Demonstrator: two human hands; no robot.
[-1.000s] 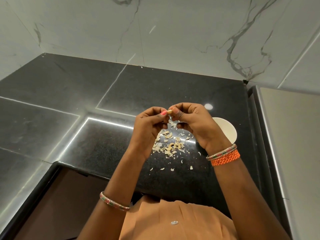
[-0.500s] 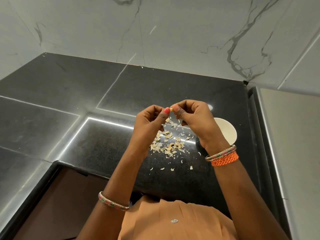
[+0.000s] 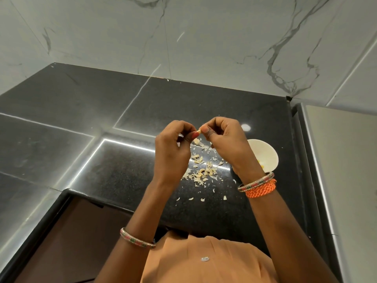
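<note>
Head: right hand (image 3: 226,144) overlaps bowl (image 3: 265,152); peels (image 3: 204,172) under clove (image 3: 199,131).

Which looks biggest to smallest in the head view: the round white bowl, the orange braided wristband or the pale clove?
Largest first:
round white bowl
orange braided wristband, similar width but thinner, nearer the camera
pale clove, tiny
</note>
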